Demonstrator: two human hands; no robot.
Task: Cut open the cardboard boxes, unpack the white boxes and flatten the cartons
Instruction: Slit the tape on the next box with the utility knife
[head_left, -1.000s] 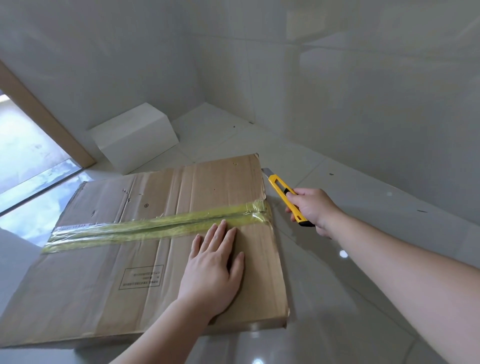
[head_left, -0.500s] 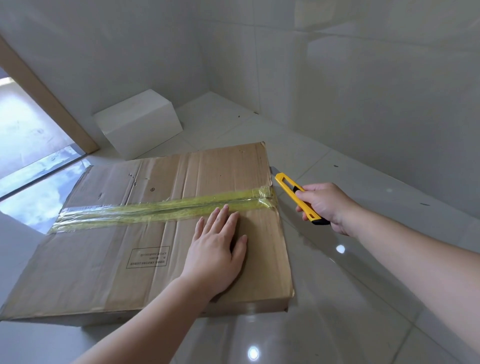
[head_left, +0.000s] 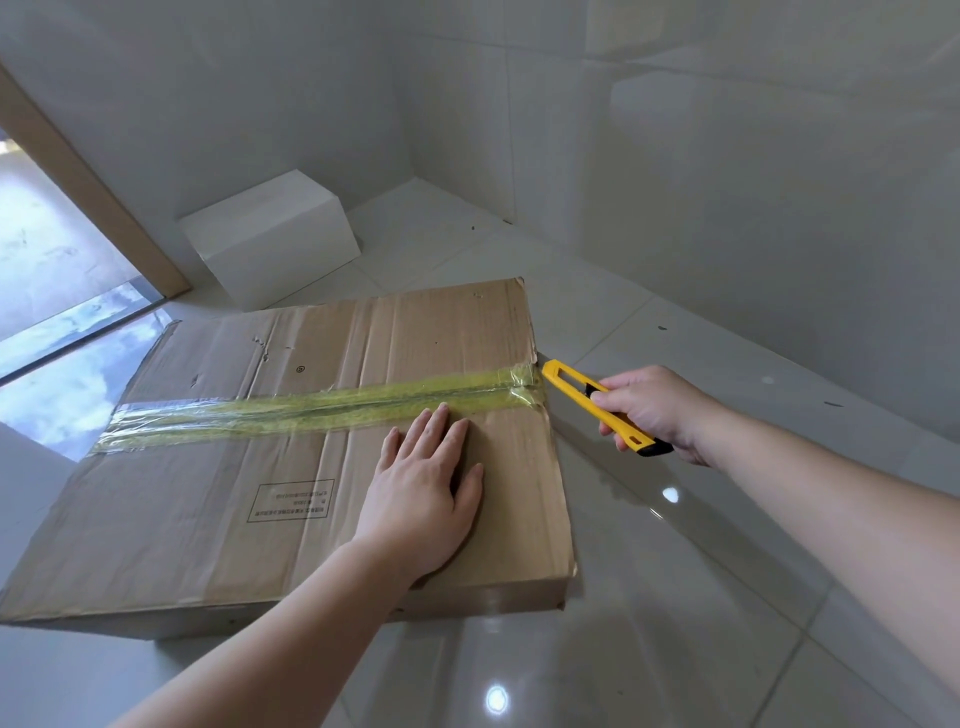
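Observation:
A large brown cardboard box (head_left: 249, 467) lies flat on the tiled floor, its centre seam sealed with a strip of yellowish tape (head_left: 322, 410). My left hand (head_left: 421, 493) presses flat on the box top, fingers straight, just below the tape near the right end. My right hand (head_left: 654, 410) grips a yellow utility knife (head_left: 582, 395); the knife's tip sits at the box's right edge, right beside the end of the tape.
A white box (head_left: 270, 239) stands on the floor behind the carton, near the wall corner. A wooden door frame (head_left: 83, 192) and a glass pane are at the left. Glossy floor tiles (head_left: 675, 623) stretch to the right and front.
My right hand has brought the knife down and left, from beside the box's far corner to the tape's right end. My left hand has stayed pressed on the box.

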